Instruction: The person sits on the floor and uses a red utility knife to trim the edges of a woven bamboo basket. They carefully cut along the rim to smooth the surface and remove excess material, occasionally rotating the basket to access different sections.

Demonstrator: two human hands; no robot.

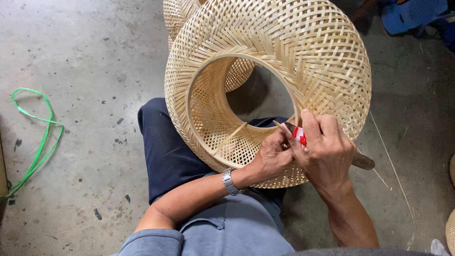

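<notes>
A large woven bamboo basket [303,52], doughnut-shaped with a round open rim, rests tilted against my knee in dark trousers [166,151]. My left hand [272,156], with a metal wristwatch [231,182] on the wrist, presses against the basket's lower rim. My right hand [327,151] grips a knife with a red-and-white wrapped handle [299,135]. Its dark end sticks out behind the hand [364,162], and the blade tip touches the rim beside my left fingers.
A second woven basket [182,16] stands behind the first. A loop of green plastic strap [40,137] lies on the concrete floor at left. Thin bamboo slivers [391,161] lie at right. Blue items [412,14] sit at the top right corner.
</notes>
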